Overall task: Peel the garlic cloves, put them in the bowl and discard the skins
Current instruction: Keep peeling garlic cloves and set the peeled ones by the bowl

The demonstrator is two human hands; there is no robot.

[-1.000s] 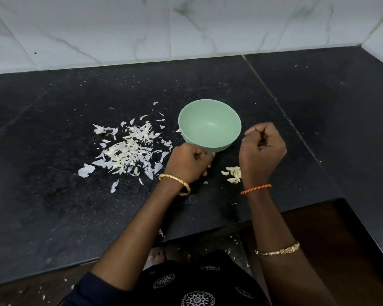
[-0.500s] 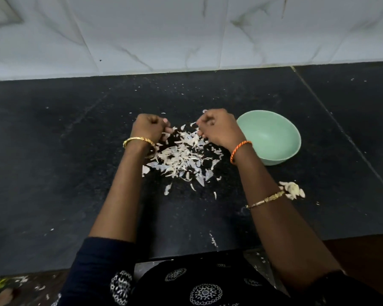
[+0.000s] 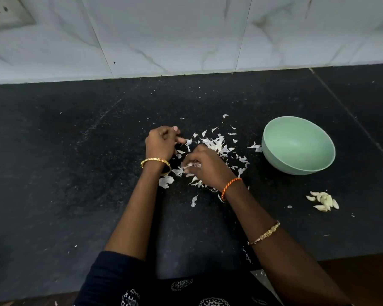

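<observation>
Tabletop is black with pale specks, wall tiles white with grey marble veins. White papery skins right by the fingers, mint green bowl further right. Cloves pale yellow. Orange thread bracelet, gold bangle, navy sleeve.

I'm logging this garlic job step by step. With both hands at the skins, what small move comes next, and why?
Probably sweep the loose garlic skins together with the right hand toward the left hand. They lie scattered on the counter, while peeled cloves wait beside the empty green bowl.
</observation>
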